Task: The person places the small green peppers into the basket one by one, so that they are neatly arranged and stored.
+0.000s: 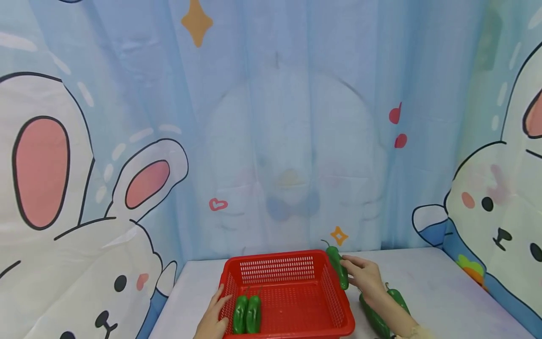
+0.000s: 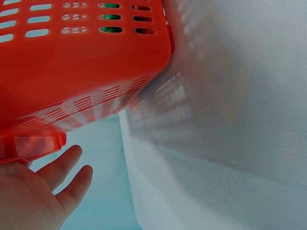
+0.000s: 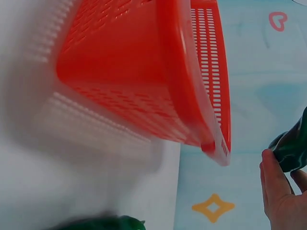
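Blue rabbit-print curtain behind, softly creased; white table below. Right of centre, low in the frame: green chilli, pinched by the right hand, just left of its fingers, near the basket's right rim, well apart from the left hand. Long axis steep, stem to upper left. Left fingers straight, parted, at the left rim. Glossy, tapering skin; smooth, slotted red plastic.

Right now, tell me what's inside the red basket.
Inside the red basket, two green peppers lie side by side, toward its left side. The basket floor beneath them is covered from view. The pepper in the right hand is held up, not inside.
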The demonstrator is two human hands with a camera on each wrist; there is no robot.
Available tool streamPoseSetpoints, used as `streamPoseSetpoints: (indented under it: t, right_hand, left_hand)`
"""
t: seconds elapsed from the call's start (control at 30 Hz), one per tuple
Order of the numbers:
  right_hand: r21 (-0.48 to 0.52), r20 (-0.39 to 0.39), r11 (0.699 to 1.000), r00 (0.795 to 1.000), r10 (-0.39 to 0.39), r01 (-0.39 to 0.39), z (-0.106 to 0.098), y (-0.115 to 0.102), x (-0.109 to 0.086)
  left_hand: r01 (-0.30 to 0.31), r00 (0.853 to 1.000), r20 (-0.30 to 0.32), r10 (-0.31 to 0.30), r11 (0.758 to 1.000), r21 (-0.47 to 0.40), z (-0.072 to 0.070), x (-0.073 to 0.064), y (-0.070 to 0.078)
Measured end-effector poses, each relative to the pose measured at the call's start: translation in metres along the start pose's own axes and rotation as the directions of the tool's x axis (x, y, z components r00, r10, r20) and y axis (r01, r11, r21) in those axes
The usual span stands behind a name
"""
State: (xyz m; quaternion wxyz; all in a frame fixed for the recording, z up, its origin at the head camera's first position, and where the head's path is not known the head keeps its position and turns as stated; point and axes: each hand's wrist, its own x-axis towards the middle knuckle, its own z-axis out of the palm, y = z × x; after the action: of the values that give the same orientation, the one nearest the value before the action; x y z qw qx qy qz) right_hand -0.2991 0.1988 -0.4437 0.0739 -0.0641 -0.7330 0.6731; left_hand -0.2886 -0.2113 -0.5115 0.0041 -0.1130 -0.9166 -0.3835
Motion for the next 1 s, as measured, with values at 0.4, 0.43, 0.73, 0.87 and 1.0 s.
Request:
streamPoseSetpoints:
  t: [0.4,0.43,0.73,0.87,1.0]
  right_hand:
    - [0.044,0.017,0.999,1.0,0.009,-0.01,0.036,-0.006,-0.009]
    - [0.053,0.021,0.999,1.0,0.012,-0.013,0.04,-0.006,-0.01]
    - [0.095,0.046,0.995,0.999,0.016,-0.021,0.069,-0.005,-0.016]
    - [0.106,0.052,0.994,0.999,0.016,-0.022,0.08,-0.005,-0.017]
    - [0.122,0.056,0.992,0.998,0.024,-0.031,0.089,-0.003,-0.016]
  left_hand:
    - [0.007,1.0,0.013,-0.007,1.0,0.006,0.0,0.0,-0.001]
    - [0.008,1.0,0.014,-0.008,1.0,0.004,-0.001,0.0,-0.001]
    - [0.007,1.0,0.007,-0.007,1.0,-0.018,0.0,0.0,-0.002]
    - [0.004,1.0,0.004,-0.004,1.0,-0.018,0.001,0.0,-0.003]
    - [-0.01,1.0,-0.007,0.01,1.0,-0.028,0.001,-0.001,-0.004]
